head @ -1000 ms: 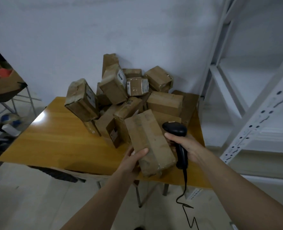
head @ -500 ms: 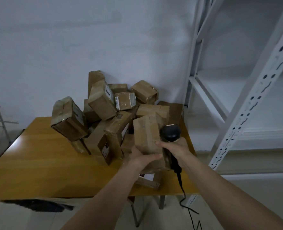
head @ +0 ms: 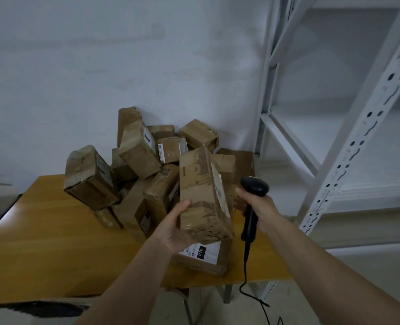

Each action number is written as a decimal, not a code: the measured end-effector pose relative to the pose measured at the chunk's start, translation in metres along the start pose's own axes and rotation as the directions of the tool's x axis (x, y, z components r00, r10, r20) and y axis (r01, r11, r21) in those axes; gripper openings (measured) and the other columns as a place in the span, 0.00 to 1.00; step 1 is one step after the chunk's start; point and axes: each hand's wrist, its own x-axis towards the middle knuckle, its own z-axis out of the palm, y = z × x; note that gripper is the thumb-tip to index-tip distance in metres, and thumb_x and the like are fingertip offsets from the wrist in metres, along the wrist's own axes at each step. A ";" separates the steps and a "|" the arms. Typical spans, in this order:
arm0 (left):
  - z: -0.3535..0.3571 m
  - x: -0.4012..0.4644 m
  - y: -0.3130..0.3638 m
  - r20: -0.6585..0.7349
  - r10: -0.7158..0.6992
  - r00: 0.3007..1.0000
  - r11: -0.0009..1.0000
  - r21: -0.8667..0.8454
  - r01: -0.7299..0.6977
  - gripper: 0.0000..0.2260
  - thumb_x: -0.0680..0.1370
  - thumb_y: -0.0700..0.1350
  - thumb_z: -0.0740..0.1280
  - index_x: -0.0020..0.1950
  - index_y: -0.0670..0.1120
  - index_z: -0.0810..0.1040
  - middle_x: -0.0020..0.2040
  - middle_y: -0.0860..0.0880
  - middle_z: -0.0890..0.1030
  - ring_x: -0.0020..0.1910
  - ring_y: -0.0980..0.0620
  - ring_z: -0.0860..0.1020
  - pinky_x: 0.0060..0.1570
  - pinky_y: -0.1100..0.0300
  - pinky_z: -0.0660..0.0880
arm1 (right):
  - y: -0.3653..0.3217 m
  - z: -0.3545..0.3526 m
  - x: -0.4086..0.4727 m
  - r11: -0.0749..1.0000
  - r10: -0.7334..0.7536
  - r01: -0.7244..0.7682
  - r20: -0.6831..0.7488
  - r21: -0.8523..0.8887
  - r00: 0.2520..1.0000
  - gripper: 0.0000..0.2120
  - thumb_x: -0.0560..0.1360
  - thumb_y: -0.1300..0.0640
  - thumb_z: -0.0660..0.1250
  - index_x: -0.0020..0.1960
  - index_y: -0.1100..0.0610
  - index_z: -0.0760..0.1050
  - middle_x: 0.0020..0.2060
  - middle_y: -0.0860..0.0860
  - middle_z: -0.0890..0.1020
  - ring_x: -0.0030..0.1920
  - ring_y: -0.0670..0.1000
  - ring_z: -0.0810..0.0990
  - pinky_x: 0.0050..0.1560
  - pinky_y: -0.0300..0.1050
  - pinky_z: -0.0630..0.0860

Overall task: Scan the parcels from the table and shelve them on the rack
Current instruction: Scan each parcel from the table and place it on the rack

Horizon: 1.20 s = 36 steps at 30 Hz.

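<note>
My left hand (head: 173,227) grips a tall brown cardboard parcel (head: 201,195) from below and holds it upright above the table's near right part. Its white label faces right, toward a black corded barcode scanner (head: 253,202) held in my right hand (head: 257,206), just beside the parcel. A heap of several taped brown parcels (head: 142,156) is piled on the wooden table (head: 44,235) against the wall. One flat parcel with a white label marked 070 (head: 203,256) lies under the lifted one. The white metal rack (head: 330,160) stands to the right.
The rack's perforated upright (head: 358,146) rises close beside the table's right edge, with white shelves behind it. The scanner's cable (head: 244,277) hangs down past the table's front edge. A white wall stands behind the heap. A metal leg of another stand shows at far left.
My left hand has lifted the parcel off the table and tipped it upright, label side toward the scanner. The view has swung right and up, toward the rack.
</note>
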 end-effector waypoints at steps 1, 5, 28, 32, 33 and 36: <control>-0.002 -0.001 -0.001 0.038 0.001 0.999 0.998 -0.059 0.001 0.34 0.53 0.51 0.84 0.57 0.42 0.84 0.58 0.37 0.81 0.54 0.38 0.81 0.51 0.42 0.79 | 0.000 0.001 -0.002 1.000 0.012 -0.012 0.036 0.004 0.999 0.19 0.69 0.56 0.76 0.56 0.60 0.78 0.48 0.57 0.83 0.47 0.57 0.81 0.41 0.47 0.75; -0.008 0.000 -0.004 0.115 0.030 0.993 0.984 -0.176 -0.009 0.33 0.52 0.49 0.85 0.55 0.40 0.84 0.57 0.36 0.81 0.53 0.37 0.82 0.52 0.41 0.77 | 0.002 0.007 -0.005 0.992 0.088 -0.103 0.198 0.069 0.976 0.22 0.66 0.55 0.78 0.56 0.62 0.80 0.47 0.58 0.85 0.49 0.58 0.83 0.51 0.52 0.79; -0.007 0.020 0.022 -0.238 0.007 0.971 0.889 0.446 0.103 0.52 0.53 0.45 0.85 0.73 0.47 0.66 0.60 0.44 0.82 0.61 0.40 0.78 0.61 0.35 0.71 | -0.012 0.011 -0.015 0.938 -0.207 0.249 0.187 -0.242 0.960 0.17 0.69 0.63 0.75 0.51 0.50 0.72 0.50 0.50 0.80 0.52 0.53 0.80 0.54 0.50 0.77; 0.000 0.017 0.029 -0.281 0.107 0.954 0.936 0.353 -0.001 0.43 0.54 0.37 0.82 0.67 0.50 0.72 0.59 0.42 0.81 0.58 0.35 0.79 0.55 0.30 0.73 | -0.029 0.014 -0.020 0.865 -0.254 0.338 0.259 -0.370 0.932 0.34 0.65 0.51 0.78 0.67 0.55 0.69 0.55 0.51 0.80 0.54 0.53 0.79 0.58 0.53 0.77; 0.001 0.017 0.032 -0.301 0.134 0.944 0.947 0.320 -0.032 0.41 0.56 0.35 0.81 0.66 0.50 0.72 0.59 0.42 0.81 0.58 0.35 0.78 0.52 0.29 0.74 | -0.032 0.016 -0.022 0.843 -0.283 0.375 0.276 -0.385 0.919 0.35 0.64 0.50 0.78 0.67 0.54 0.70 0.55 0.51 0.80 0.55 0.53 0.79 0.60 0.54 0.76; 0.002 0.018 0.043 -0.328 0.209 0.921 0.952 0.284 -0.115 0.50 0.52 0.36 0.84 0.71 0.51 0.68 0.61 0.42 0.80 0.59 0.35 0.78 0.47 0.29 0.76 | -0.039 0.021 -0.037 0.804 -0.360 0.485 0.368 -0.343 0.857 0.21 0.69 0.53 0.75 0.60 0.53 0.75 0.47 0.51 0.83 0.46 0.51 0.83 0.47 0.44 0.80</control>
